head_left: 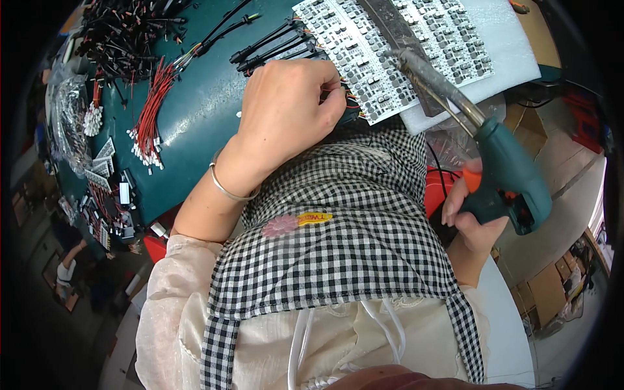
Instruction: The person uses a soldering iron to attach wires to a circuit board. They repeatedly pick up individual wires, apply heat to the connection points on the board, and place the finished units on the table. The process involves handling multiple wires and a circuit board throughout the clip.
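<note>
My left hand (pixel 286 107) is closed in a pinch at the near left edge of a white circuit board panel (pixel 383 84). Thin coloured wires (pixel 351 104) show by its fingertips, running to the board's edge. A green soldering gun (pixel 510 162) with an orange trigger is gripped in my right hand (pixel 471 224). Its metal tip reaches up and left over the panel, near a dark metal bar (pixel 396 26) lying across the boards. Black cable leads (pixel 270 52) lie beyond my left hand, along the panel's left edge.
White foam (pixel 517 58) lies under the panel. On the green table (pixel 195 117) are a heap of black connector cables (pixel 123 32), a red wire bundle (pixel 153 104) with white plugs, and a clear plastic bag (pixel 70 120). Cardboard boxes (pixel 546 292) stand at the right.
</note>
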The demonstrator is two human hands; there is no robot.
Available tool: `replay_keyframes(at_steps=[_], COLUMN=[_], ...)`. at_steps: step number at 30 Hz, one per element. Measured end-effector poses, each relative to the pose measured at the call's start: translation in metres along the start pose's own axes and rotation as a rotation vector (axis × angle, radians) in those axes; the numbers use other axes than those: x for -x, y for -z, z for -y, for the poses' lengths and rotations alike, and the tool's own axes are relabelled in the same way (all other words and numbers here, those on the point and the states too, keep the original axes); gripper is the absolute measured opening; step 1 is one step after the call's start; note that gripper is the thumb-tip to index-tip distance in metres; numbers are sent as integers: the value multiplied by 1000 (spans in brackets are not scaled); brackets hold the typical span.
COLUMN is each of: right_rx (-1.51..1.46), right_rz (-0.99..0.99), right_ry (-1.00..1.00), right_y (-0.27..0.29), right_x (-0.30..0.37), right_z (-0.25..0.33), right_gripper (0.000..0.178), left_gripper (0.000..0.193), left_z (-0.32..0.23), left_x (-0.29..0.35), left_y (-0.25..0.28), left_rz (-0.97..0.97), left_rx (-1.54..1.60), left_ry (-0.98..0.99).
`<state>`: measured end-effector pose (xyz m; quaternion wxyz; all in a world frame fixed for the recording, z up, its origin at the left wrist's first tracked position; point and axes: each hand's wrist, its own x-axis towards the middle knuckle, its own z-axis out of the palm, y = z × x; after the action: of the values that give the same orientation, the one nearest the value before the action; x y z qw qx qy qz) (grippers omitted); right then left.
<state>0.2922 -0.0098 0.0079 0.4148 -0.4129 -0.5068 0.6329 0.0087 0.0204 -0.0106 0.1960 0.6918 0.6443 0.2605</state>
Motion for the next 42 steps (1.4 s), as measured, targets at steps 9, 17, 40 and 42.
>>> replay_keyframes(at_steps=[9,17,40,42], right_rx=[3,-27,-15,3], right_rz=[-88,-15,-26,-8], right_ry=[-74,-165,-182,-190], right_y=[6,7,-6,-4], right_x=[12,18,6,6], right_z=[3,3,-3,-4], right_gripper=[84,74,64,62], left_gripper=[9,9,9,9], left_z=[0,1,4,3], left_x=[-1,0,-1,-2], left_y=[-5,-7,-7,-7], left_rz=[12,-24,-34,-33], left_rx=[81,-2,-9,-12], left_ry=[30,6,-6,-9])
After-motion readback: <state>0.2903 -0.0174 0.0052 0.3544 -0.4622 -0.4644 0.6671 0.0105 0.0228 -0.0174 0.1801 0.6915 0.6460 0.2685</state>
